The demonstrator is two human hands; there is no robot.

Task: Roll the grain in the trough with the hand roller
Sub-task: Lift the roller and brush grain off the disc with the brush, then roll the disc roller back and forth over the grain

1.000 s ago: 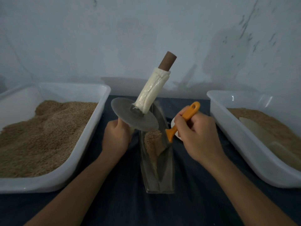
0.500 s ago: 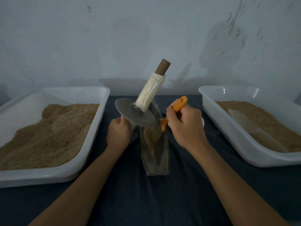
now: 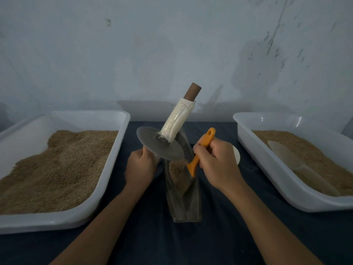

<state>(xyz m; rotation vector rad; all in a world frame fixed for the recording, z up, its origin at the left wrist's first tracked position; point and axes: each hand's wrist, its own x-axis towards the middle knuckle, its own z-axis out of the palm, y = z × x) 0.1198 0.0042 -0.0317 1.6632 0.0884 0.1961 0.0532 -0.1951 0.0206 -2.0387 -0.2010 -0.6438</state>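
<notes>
While I watch through the head camera, I place everything against the trough [image 3: 184, 197], a narrow clear channel lying on the dark cloth with its long axis running away from me. The grain [image 3: 176, 169] sits heaped in its far half; the near half looks almost bare.

My left hand [image 3: 140, 167] is just left of the trough's far end. Its fingers are curled as if round something under the grey disc, but the disc hides what they grip, so I judge rather than see that it is the lower handle of the hand roller [image 3: 162, 145]. The roller's disc hangs over the trough's far end, tilted, with its wrapped upper handle leaning up and away to the right.

My right hand [image 3: 217, 165] is just right of the trough, fingers clenched round an orange-handled tool [image 3: 200, 150] whose lower end dips into the trough beside the grain. I cannot tell what kind of head it has.

For rolling, the disc edge must line up with the trough's long axis and come down into the channel. The left hand is the one placed to do that.

A white tray of grain [image 3: 57, 165] sits well left of the trough, another tray [image 3: 286, 169] well right.
</notes>
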